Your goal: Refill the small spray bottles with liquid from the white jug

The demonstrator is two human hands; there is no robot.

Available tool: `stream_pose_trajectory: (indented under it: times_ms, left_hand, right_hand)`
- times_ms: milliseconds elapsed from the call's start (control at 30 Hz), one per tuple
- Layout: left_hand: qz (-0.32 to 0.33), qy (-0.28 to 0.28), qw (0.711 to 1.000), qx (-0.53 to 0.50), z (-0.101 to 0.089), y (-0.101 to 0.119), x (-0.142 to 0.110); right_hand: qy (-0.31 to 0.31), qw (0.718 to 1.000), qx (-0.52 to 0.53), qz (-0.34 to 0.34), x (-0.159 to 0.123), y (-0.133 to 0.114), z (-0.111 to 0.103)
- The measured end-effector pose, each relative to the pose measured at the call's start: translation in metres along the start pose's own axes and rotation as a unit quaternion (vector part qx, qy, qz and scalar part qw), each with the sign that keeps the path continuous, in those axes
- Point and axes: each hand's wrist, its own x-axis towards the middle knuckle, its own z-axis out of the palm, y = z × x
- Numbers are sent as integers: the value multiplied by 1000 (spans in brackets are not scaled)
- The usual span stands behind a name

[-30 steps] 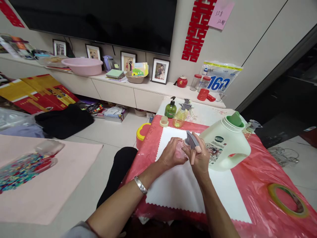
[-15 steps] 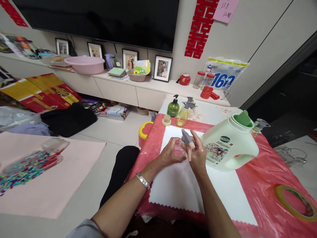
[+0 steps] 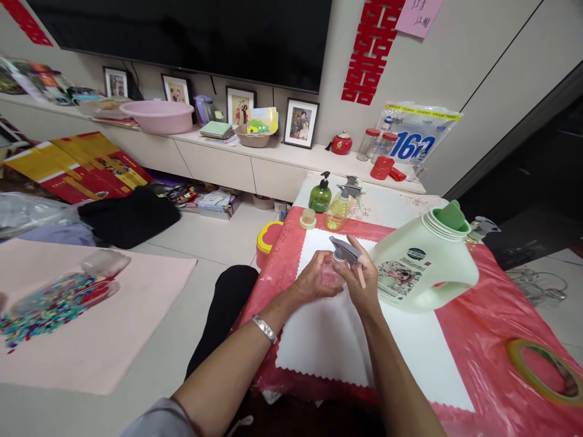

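Note:
My left hand (image 3: 312, 280) is wrapped round the body of a small clear, pinkish spray bottle (image 3: 331, 274), held above the white scalloped mat. The fingers of my right hand (image 3: 363, 284) close on the bottle's grey trigger spray head (image 3: 347, 250), with the thumb at its neck and the pale pink trigger pointing right and down. Just right of my hands stands a large pale green detergent jug (image 3: 421, 261) with a green scoop or cap (image 3: 452, 216) in its mouth. Beyond them are a yellow-tinted spray bottle (image 3: 337, 213), a green pump bottle (image 3: 320, 195) and a pale cap (image 3: 308, 219).
Red plastic sheeting (image 3: 492, 340) covers the table under the white mat (image 3: 325, 340). A tape roll (image 3: 517, 358) lies at right, and another spray bottle (image 3: 483, 228) stands behind the jug. To the left, colourful small pieces (image 3: 50, 309) spread over a pink-topped surface (image 3: 150, 315).
The spray head has turned on the bottle, its trigger swinging to the right. My right hand's fingers have shifted round the head and neck; my left hand keeps its hold.

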Motion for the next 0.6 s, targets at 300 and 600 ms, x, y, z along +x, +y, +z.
stream_pose_trajectory:
  times_ms: [300,600]
  left_hand:
    - [-12,-27,1000,-5,-5,8,0]
    - [29,-31,999,-18,1,-11,-1]
  right_hand:
    - [-22,990,137,15,-3,9,4]
    - [-9,999,44,-21,0,-3,6]
